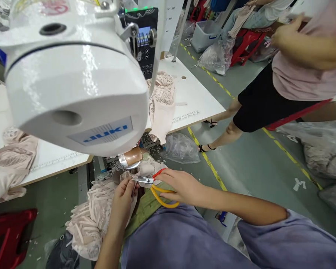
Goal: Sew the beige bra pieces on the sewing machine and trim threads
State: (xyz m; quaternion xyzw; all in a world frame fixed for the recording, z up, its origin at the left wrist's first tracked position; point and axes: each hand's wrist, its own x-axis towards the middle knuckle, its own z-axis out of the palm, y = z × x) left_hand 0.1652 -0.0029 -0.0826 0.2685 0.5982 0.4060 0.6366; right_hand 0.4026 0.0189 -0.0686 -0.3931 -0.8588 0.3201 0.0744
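Note:
My right hand (182,186) grips a pair of scissors (164,198) with red and yellow handles, its fingers partly in the loops. The metal blades point left, toward the fingertips of my left hand (124,194). Those fingers pinch the edge of a pale beige lace garment (151,167) just below the sewing machine's lower arm. The blade tips touch or nearly touch the cloth there; I cannot tell whether they cut it. Above both hands looms the large white head of a JUKI sewing machine (78,93).
A heap of beige lace pieces (93,213) hangs at my left. Bras lie on the white table at left (12,164) and right (162,104). A control panel (145,45) stands behind the machine. Another person (296,71) stands at right, near plastic bags (324,145).

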